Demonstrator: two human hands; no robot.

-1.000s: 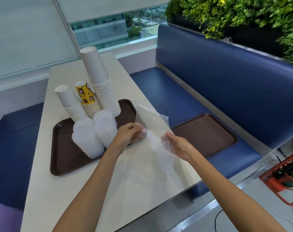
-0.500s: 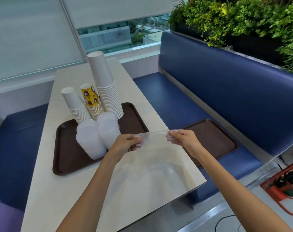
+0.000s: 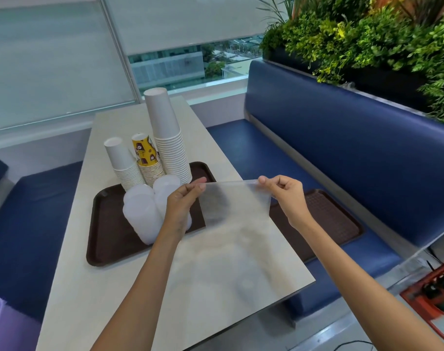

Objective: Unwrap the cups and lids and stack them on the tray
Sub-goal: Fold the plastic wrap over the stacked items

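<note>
I pinch the clear wrapper (image 3: pixel 235 202) with left hand (image 3: pixel 184 200) and right hand (image 3: pixel 287 196), fingers (image 3: pixel 200 181) closed on its top corners — taut, probably to fold it away. Cups (image 3: pixel 166 138) and lids (image 3: pixel 142 214) sit on the tray (image 3: pixel 109 248).

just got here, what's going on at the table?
A person holds an empty clear wrapper spread above the table, the left hand and the right hand each pinching a top corner. Three stacks of paper cups and two stacks of translucent lids stand unwrapped on the brown tray. A second tray lies on the blue bench.
</note>
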